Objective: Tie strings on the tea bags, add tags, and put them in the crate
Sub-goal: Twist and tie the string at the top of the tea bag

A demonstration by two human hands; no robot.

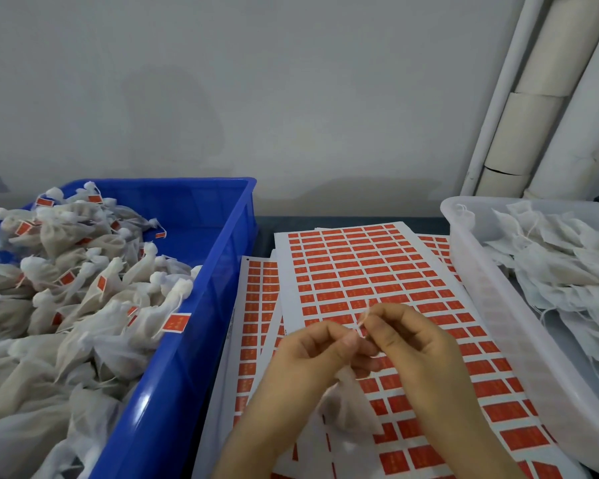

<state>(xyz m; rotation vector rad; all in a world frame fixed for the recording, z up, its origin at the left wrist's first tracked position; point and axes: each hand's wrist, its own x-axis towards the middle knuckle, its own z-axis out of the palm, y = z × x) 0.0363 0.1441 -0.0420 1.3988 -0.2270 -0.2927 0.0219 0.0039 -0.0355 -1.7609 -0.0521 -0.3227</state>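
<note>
Two hands work in the foreground: left hand [312,344] pinches the neck of one tea bag [351,402], which hangs over the tag sheets [360,264]; right hand [405,337] pinches its string [364,314]. Blue crate [194,340] at left, heaped with tagged bags [66,288]; white tub [481,299] at right, holding untied bags [561,271]. Pale pipes [533,126] stand behind.

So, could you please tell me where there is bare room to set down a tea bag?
The blue crate's far right corner is bare, bordered by its walls and the heap of tagged bags. The tag sheets beyond the left hand and right hand lie open. The white tub and the crate's left are crowded.
</note>
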